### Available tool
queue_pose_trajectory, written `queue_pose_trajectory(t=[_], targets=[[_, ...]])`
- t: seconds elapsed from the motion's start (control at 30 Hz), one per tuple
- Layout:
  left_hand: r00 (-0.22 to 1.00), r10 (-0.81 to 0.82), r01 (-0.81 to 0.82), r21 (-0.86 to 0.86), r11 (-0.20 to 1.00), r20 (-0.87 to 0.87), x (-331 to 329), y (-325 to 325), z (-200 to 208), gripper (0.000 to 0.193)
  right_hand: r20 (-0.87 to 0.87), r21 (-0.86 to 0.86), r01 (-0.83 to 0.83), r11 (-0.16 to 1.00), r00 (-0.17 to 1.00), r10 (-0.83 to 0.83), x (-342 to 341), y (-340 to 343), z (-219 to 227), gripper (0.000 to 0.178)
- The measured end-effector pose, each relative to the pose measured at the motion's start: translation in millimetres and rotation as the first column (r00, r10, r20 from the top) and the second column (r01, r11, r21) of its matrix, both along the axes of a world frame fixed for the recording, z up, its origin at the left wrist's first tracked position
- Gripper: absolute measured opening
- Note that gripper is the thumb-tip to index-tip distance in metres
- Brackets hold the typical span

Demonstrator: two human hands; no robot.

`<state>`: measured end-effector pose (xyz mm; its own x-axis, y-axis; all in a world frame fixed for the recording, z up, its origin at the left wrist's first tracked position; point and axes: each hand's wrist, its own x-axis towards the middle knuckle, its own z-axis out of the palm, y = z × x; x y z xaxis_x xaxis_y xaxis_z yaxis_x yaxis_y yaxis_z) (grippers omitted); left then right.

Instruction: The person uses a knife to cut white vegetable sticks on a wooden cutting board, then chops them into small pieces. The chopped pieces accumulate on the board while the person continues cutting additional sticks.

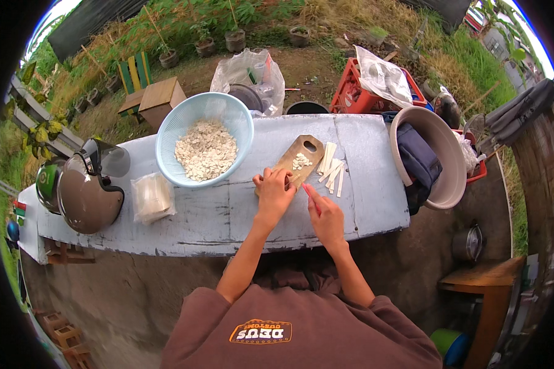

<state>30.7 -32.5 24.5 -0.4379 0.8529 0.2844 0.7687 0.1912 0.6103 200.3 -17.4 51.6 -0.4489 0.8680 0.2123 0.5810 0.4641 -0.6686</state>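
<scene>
A wooden cutting board [287,158] with a handle hole lies slantwise on the pale table. My left hand [274,195] rests on its near part, fingers bent downward and closed; what they press on is mostly hidden. My right hand [327,220] grips a knife by its pinkish-red handle [312,198], the blade end close to my left fingertips. Small pale chopped pieces [301,162] lie on the board above my fingers. To the board's right, several pale flat strips [333,172] lie loosely on the table. A light blue colander [246,123] at the left holds many similar pale pieces [204,149].
A clear plastic bag [152,197] of pale strips and two helmets [92,194] occupy the table's left end. At its right edge a tilted beige basin [452,178] holds dark cloth [418,154]. Beyond stand a red crate [349,89] and a translucent sack [255,74].
</scene>
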Motion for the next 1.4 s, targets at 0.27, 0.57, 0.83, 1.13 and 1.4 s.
queue_pose_trajectory(t=[0.27,0.57,0.83,1.13,1.4], targets=[[0.999,0.003,-0.001,0.038,0.999,-0.054,2,2,0,0.009,0.001,-0.046,-0.027,0.999,1.000,0.027,1,5,2,0.039],[0.999,0.001,0.000,0.018,1.000,-0.042,3,3,7,0.013,0.004,-0.122,-0.039,0.992,0.999,0.040,2,8,2,0.040],[0.998,0.010,-0.006,0.057,0.998,-0.069,6,5,1,0.013,-0.023,-0.114,-0.038,0.993,0.999,0.035,4,9,-2,0.039],[0.997,0.011,-0.007,0.057,0.998,-0.073,7,5,3,0.012,-0.017,-0.100,-0.038,0.994,0.999,0.036,5,9,-4,0.038],[0.998,0.011,-0.006,0.076,0.997,-0.065,7,6,1,0.011,0.028,-0.077,-0.033,0.996,0.999,0.035,2,10,-1,0.038]])
